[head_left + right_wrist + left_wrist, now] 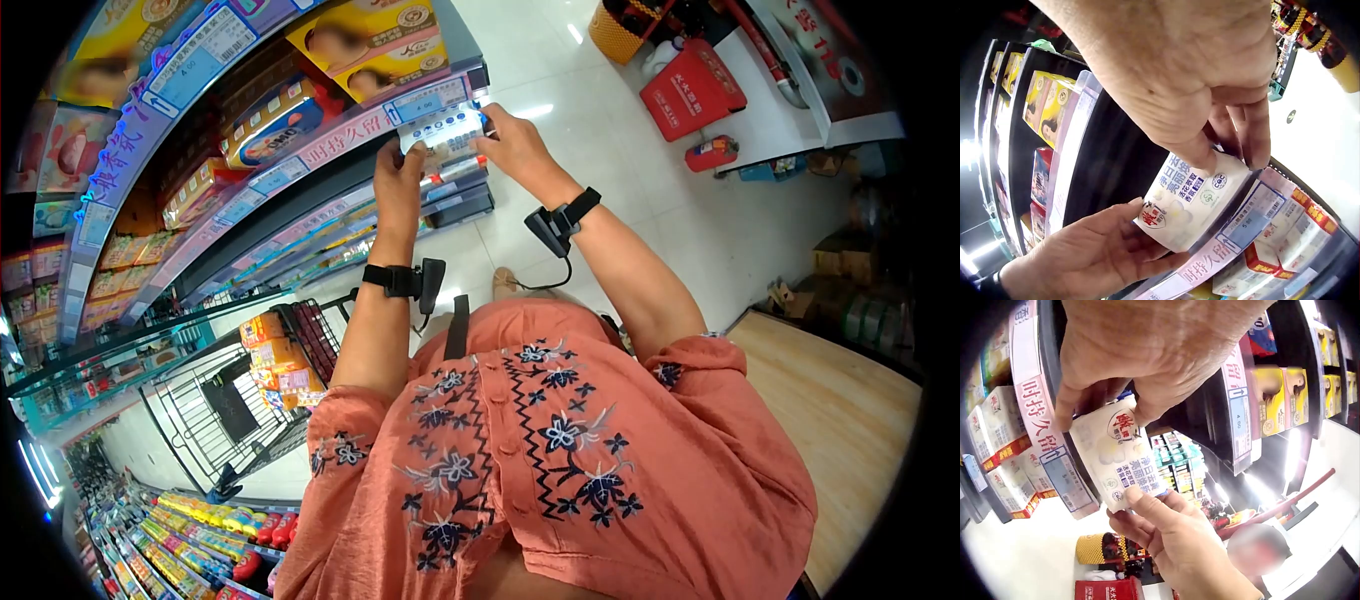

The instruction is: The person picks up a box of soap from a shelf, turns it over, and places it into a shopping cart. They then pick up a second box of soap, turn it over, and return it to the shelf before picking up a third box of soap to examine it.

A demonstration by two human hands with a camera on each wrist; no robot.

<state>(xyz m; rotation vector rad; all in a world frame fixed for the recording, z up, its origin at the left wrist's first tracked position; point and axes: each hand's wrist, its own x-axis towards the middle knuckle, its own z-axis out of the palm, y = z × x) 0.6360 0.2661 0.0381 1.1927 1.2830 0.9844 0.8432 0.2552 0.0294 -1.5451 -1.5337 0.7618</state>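
A white printed soap pack (1107, 453) with a red brand mark and blue lettering is held between both hands, in front of the shelf edge. My left hand (397, 188) grips one end, with the thumb on the printed face and the fingers behind. At the other end my right hand (523, 150) pinches the pack, its thumb pressed on the lettering. In the right wrist view the printed face of the pack (1182, 203) shows between the two thumbs, close by a price strip (1250, 219).
Similar white packs with red bands (1266, 256) sit on the shelf below. Yellow boxes (375, 50) stand on the upper shelf. A wire shopping cart (215, 410) with orange packages is at the left. A red fire extinguisher box (690, 90) stands on the right.
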